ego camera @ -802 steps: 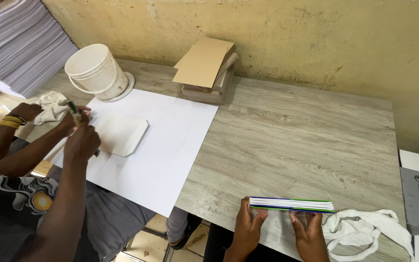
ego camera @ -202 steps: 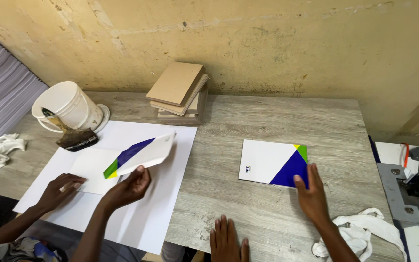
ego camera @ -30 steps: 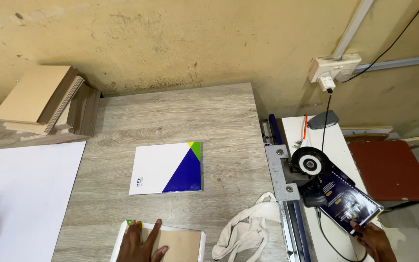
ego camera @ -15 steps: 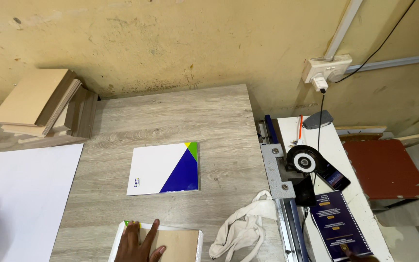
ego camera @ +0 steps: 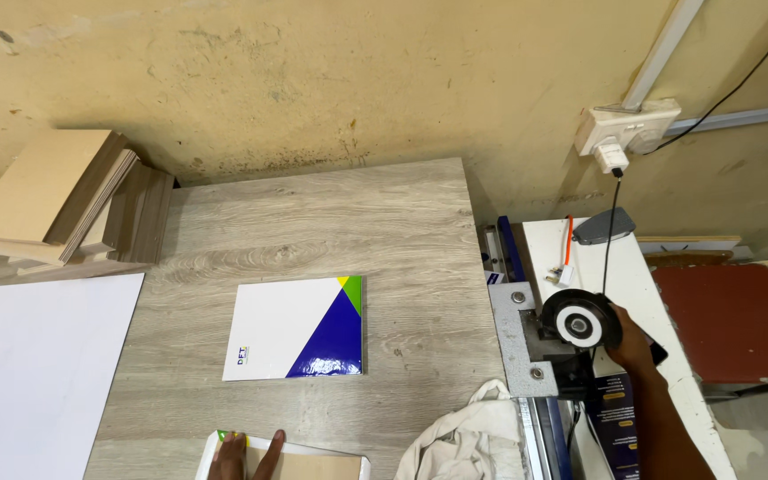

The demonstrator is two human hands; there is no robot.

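My left hand (ego camera: 248,455) lies flat, fingers apart, on a white-edged cover with a brown board (ego camera: 313,464) at the table's near edge. My right hand (ego camera: 630,342) reaches to the right, against the round black-and-white wheel (ego camera: 580,322) of a grey metal machine (ego camera: 526,342). A dark flat object (ego camera: 656,354) shows just under that hand; whether the fingers grip it is unclear. A dark blue booklet (ego camera: 615,418) lies beneath my forearm. A finished white, blue and green cover (ego camera: 300,327) lies in the middle of the wooden table (ego camera: 331,222).
A stack of brown boards (ego camera: 55,191) sits at the back left. A large white sheet (ego camera: 28,373) covers the left side. A white cloth (ego camera: 468,440) is bunched by the machine. A wall socket with a plug (ego camera: 624,133) and a red surface (ego camera: 731,324) are on the right.
My right hand has moved up from the lower right to the machine's wheel, and the dark booklet now lies under my forearm. The left hand stays on the cover.
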